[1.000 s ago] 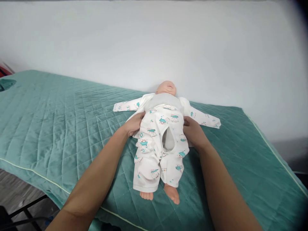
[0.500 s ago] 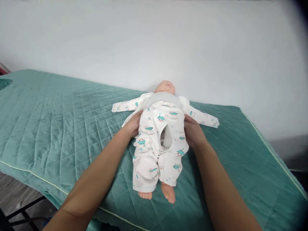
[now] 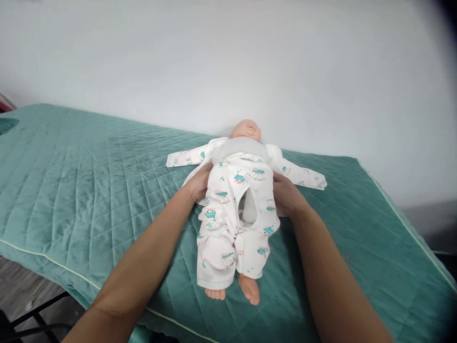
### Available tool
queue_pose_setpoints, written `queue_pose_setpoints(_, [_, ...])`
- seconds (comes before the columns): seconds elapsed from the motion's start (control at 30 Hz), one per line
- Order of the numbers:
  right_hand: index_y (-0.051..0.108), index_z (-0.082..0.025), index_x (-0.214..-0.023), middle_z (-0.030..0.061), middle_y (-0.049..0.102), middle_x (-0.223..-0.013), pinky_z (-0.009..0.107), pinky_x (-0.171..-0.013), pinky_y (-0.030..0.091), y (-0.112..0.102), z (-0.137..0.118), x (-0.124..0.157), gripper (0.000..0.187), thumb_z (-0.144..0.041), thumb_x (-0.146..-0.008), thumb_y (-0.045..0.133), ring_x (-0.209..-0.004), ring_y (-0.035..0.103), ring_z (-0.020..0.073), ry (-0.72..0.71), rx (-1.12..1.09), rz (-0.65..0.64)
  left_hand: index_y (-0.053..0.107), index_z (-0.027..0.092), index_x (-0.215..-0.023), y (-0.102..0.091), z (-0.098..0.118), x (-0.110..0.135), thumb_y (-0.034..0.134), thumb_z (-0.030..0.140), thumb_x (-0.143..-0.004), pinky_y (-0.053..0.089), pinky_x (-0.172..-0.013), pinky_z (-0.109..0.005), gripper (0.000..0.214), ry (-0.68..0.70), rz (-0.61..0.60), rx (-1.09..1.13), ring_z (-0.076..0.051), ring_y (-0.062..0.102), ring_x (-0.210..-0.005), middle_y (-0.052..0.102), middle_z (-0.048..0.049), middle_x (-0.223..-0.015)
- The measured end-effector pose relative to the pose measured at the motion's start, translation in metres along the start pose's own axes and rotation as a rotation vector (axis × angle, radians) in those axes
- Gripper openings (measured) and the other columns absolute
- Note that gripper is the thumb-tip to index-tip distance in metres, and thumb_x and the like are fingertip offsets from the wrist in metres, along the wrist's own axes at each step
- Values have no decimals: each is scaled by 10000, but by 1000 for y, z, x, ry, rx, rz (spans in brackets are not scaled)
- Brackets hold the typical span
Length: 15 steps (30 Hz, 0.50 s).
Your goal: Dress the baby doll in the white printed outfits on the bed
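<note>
A baby doll [image 3: 245, 130] lies on its back, its head by the wall and its bare feet towards me. White printed baby trousers [image 3: 221, 233] cover its legs and reach high over its body; through the split crotch a pale grey surface shows. Its white printed jacket [image 3: 303, 178] hangs apart at the front, sleeves spread sideways. My left hand [image 3: 200, 184] is closed at one side of the trousers near the waist. On the opposite side my right hand [image 3: 286, 194] grips them likewise. The fingertips of both hands are hidden behind cloth.
A green quilted cover [image 3: 107, 190] with pale piping lies under the doll. Behind it rises a plain light wall [image 3: 228, 62]. Dark metal bars [image 3: 39, 314] stand over the grey floor [image 3: 24, 281] at lower left.
Very little differs. My right hand has shifted slightly, and a bit more white cloth shows below it. The doll lies in nearly the same position.
</note>
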State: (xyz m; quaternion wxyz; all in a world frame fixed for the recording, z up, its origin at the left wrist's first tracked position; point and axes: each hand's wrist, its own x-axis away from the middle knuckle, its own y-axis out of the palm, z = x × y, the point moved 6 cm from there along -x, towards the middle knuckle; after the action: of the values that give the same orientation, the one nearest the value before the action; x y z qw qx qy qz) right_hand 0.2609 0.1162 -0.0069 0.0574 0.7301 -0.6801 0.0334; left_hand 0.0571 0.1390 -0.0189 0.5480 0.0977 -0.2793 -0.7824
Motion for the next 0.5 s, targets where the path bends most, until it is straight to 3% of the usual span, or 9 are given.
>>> queue_pose_setpoints(0.1, [721,-233,-1008,29,783,-995,416,-827,594,-1,1,1,376,-331,-656,813,-970,715,273,-16,19,8,713,150,-1073,-1,-2,-3,754,277,-771,562,-969,-422,331,6,29,33,-290,737,-993,793,-78,-893])
queue_pose_setpoints(0.23, [734,-247,-987,24,784,-918,431,-802,591,-5,3,3,360,-377,-658,801,-963,711,287,-48,-3,125,726,160,-1071,-3,-2,-6,714,340,-799,569,-963,-424,326,2,68,3,-291,736,-1002,793,-80,-913])
queue_pose_setpoints(0.5, [749,-239,-856,33,786,-964,424,-878,547,-2,-13,12,221,-352,-671,792,-991,693,278,-175,55,259,719,153,-1098,-2,0,-7,741,313,-763,566,-966,-428,372,47,67,12,-279,742,-972,792,-85,-952])
